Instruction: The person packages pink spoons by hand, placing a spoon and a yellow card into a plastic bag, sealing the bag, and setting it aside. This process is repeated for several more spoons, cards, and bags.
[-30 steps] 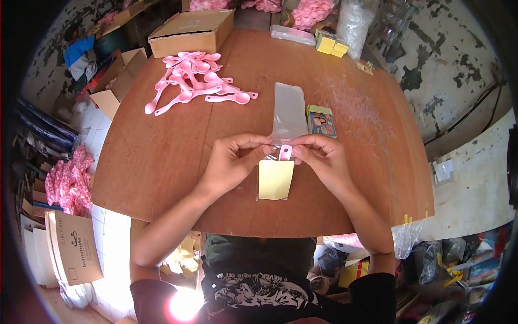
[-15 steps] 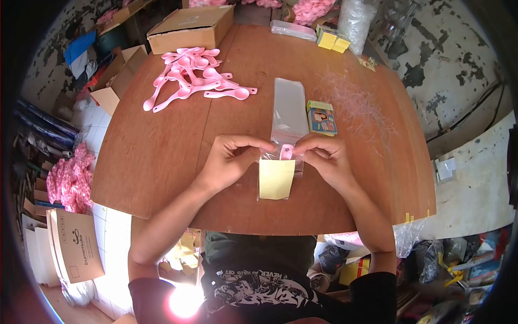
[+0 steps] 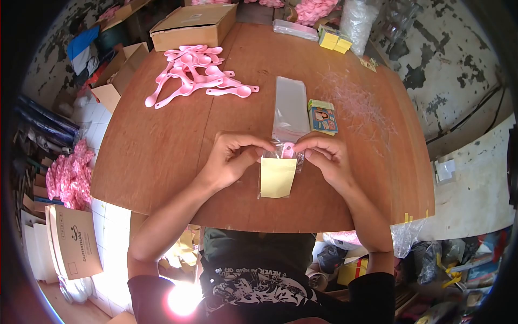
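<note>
Between my hands hangs a clear plastic bag [image 3: 260,189] with a pale yellow card [image 3: 278,178] inside. The holed handle end of a pink measuring spoon [image 3: 288,150] pokes up above the card; the rest of it is hidden. My left hand [image 3: 236,156] pinches the bag's upper left corner between thumb and fingers. On the other side, my right hand [image 3: 325,154] pinches the upper right corner, close to the spoon handle. Just beyond lies a stack of clear bags [image 3: 290,105], with a stack of printed cards [image 3: 322,117] at its right.
Several pink spoons [image 3: 189,73] lie in a pile at the table's far left, before a cardboard box [image 3: 193,26]. Thin plastic strips [image 3: 359,105] are scattered on the right. Yellow card stacks [image 3: 334,39] stand at the back edge of the wooden table [image 3: 145,156].
Both hands stay pinched on the bag's upper corners and have barely moved. The view has shifted slightly; the card and spoon look nearly the same.
</note>
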{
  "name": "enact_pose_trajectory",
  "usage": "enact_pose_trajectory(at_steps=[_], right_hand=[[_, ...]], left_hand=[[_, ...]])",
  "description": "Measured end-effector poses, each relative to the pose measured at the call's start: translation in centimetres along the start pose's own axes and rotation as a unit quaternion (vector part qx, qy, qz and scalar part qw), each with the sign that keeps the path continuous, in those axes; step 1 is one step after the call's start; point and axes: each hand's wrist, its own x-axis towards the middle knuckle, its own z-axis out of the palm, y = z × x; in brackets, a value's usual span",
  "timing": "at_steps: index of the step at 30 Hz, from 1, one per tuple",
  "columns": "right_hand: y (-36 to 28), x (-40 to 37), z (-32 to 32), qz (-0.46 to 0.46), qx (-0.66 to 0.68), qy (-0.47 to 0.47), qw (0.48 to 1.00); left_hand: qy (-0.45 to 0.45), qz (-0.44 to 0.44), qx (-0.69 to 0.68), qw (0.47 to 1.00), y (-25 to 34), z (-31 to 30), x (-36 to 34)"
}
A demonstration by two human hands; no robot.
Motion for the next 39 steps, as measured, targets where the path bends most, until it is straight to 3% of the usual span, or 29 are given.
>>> enact_pose_trajectory(at_steps=[7, 9, 12, 19, 21, 23, 26, 27, 28, 30, 32, 33, 35, 36, 38, 39], right_hand=[[0.8, 0.0, 0.9, -0.012, -0.014, 0.009, 1.000], [1.0, -0.1, 0.9, -0.005, -0.029, 0.012, 0.999], [1.5, -0.2, 0.8, -0.010, -0.005, 0.010, 1.000], [1.3, -0.8, 1.0, -0.014, 0.016, 0.029, 0.999], [0.5, -0.9, 1.0, -0.021, 0.010, 0.017, 1.000], [-0.2, -1.3, 1.0, 0.022, 0.113, 0.017, 0.993], [-0.5, -1.1, 0.8, 0.007, 0.071, 0.070, 0.995], [-0.3, -1.0, 0.6, 0.005, 0.074, 0.072, 0.995], [0.0, -0.9, 0.4, 0.006, 0.035, 0.103, 0.994], [0.7, -0.7, 0.1, 0.009, -0.001, 0.139, 0.990], [1.1, -0.5, -0.2, -0.018, -0.056, 0.171, 0.984], [1.2, -0.4, -0.3, -0.017, -0.053, 0.171, 0.984], [1.2, -0.3, -0.4, -0.015, -0.054, 0.180, 0.982], [1.1, -0.3, -0.4, -0.015, -0.051, 0.177, 0.983], [0.9, -0.3, -0.3, 0.000, -0.083, 0.181, 0.980], [1.0, -0.3, -0.2, -0.001, -0.080, 0.181, 0.980]], left_hand=[[0.041, -0.023, 0.121, 0.992, 0.5, 1.1, 0.5], [0.033, -0.079, 0.061, 0.994, 0.0, 0.9, 0.6], [0.003, -0.097, 0.030, 0.995, 0.3, 0.5, 0.7], [0.013, -0.051, -0.056, 0.997, 0.8, 0.7, 0.3], [-0.012, -0.113, -0.019, 0.993, 2.0, 0.2, -0.3], [-0.014, -0.142, 0.014, 0.990, 5.3, 0.4, -2.5], [-0.104, -0.077, 0.080, 0.988, 8.3, 0.2, -9.0], [-0.181, -0.102, 0.126, 0.970, 8.8, -0.5, -11.0], [-0.217, -0.104, 0.089, 0.967, 8.5, -0.7, -13.0], [-0.236, -0.181, 0.143, 0.944, 7.8, -1.7, -16.7], [-0.133, -0.296, 0.271, 0.906, 6.0, -3.2, -21.1], [-0.133, -0.298, 0.273, 0.905, 4.6, -4.5, -23.7], [0.081, -0.435, 0.414, 0.795, 1.9, -6.5, -28.5], [0.085, -0.438, 0.415, 0.793, 2.2, -6.1, -29.1], [0.071, -0.506, 0.538, 0.670, 3.1, -5.7, -29.9], [0.072, -0.507, 0.540, 0.668, 3.1, -5.9, -30.5]])
